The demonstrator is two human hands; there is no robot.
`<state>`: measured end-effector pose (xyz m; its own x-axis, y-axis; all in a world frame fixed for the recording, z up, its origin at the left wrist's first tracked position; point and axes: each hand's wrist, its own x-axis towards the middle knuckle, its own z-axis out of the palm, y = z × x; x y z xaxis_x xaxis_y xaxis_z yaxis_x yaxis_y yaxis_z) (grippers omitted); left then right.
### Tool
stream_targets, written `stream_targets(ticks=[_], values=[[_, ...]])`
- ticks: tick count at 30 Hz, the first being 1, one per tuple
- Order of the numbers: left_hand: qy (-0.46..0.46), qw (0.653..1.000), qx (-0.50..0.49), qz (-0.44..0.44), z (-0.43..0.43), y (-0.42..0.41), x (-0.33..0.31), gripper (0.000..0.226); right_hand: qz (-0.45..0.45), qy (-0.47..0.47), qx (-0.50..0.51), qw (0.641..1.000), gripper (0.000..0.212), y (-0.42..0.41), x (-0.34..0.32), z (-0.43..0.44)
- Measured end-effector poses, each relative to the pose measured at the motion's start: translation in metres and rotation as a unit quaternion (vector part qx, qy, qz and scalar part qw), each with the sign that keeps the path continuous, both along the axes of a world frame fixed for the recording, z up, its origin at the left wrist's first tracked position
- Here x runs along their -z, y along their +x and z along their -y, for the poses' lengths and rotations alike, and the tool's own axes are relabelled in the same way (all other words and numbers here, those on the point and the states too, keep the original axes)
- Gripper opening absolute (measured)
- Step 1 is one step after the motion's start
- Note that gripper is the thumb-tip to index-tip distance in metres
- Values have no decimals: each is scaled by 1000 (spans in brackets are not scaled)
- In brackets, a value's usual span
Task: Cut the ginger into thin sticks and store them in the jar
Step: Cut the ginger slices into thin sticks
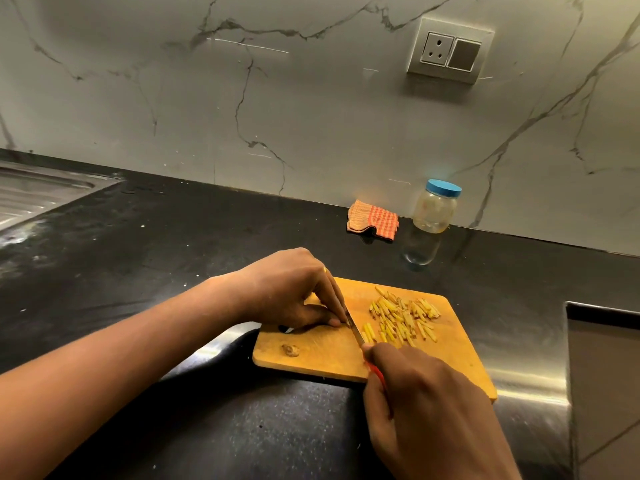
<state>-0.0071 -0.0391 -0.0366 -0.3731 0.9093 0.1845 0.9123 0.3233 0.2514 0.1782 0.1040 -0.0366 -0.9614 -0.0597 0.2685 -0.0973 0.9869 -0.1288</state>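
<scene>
Countertop [173, 237] black under marble wall [311, 116]; right hand [426, 403] grips knife [356, 332], left hand [291, 292] pinches ginger [347, 321] on board [322, 351].

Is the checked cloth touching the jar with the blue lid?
Apart. The head view shows a clear gap between the cloth and the jar.
</scene>
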Motion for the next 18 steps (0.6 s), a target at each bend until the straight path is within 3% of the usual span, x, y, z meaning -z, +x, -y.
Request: stream_targets(ticks=[3, 7, 18], values=[[-2, 1000, 12, -20, 3, 1, -1, 20, -10, -17, 4, 1000, 37, 7, -3, -10], [24, 998, 28, -47, 15, 6, 9, 24, -41, -40, 19, 998, 21, 4, 5, -19], [39, 999, 25, -14, 18, 14, 12, 29, -83, -79, 19, 993, 26, -1, 12, -14]])
